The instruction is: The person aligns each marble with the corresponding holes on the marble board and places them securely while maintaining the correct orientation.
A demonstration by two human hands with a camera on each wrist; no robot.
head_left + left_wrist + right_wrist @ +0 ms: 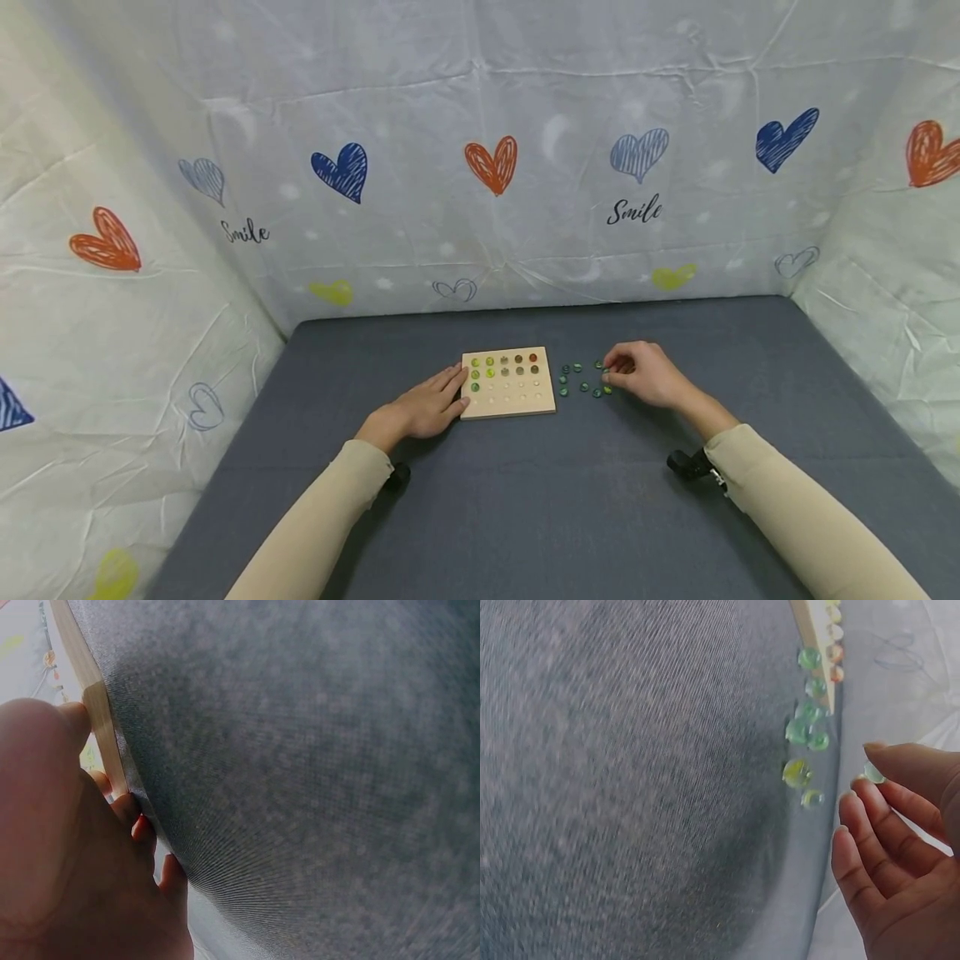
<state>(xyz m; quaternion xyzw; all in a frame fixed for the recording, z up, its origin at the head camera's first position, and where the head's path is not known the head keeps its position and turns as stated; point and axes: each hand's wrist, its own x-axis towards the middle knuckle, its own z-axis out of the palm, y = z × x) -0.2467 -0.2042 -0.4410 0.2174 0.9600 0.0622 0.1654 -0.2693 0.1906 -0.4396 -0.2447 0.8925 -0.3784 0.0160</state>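
A pale wooden board [517,407] with rows of round hollows lies on the table. Glass marbles fill its two far rows, and a green marble [476,387] sits at the left end of the third. My left hand [425,407] rests against the board's left edge, fingers straight and thumb near the close corner; the left wrist view shows its fingertips by the wooden side [105,727]. To the right of the board, my right hand [651,375] pinches a pale green marble [873,772] between thumb and forefinger, above the table. Its other fingers are loosely bent.
Several loose green marbles [584,387] lie between the board and my right hand; one nearby marble [796,773] has yellow in it. A dark grey cloth [525,517] covers the table. White curtains [420,225] with printed hearts stand behind and at the sides.
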